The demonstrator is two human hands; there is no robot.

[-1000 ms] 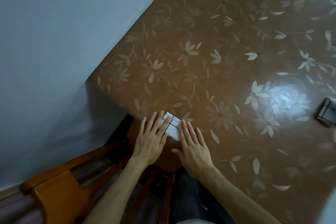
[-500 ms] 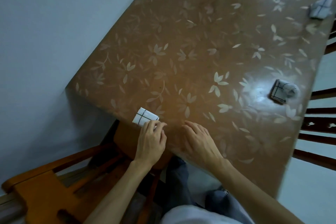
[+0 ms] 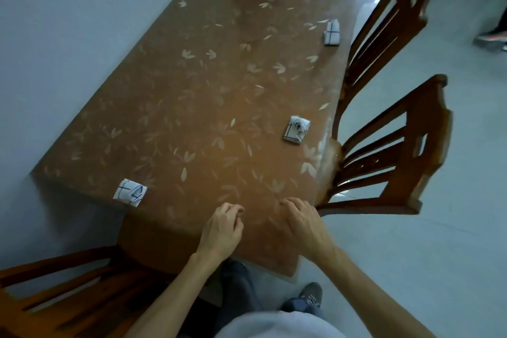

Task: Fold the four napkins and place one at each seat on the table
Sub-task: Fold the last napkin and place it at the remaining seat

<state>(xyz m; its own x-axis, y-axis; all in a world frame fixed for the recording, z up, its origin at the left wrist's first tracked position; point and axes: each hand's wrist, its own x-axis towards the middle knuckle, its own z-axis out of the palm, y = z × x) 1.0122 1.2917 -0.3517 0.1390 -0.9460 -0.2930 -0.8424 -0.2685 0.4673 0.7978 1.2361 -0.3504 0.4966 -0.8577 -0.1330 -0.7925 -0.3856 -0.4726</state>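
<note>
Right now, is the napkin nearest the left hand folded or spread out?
Folded. The napkin lies as a small compact square at the table edge, layers doubled over, apart from the left hand.

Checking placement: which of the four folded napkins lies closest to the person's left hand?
The folded napkin at the table's near-left corner, just beyond the left hand. The other three lie along the right edge and far end.

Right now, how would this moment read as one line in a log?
napkins: four folded on table | nearest at left corner | left hand empty | right hand empty
</note>
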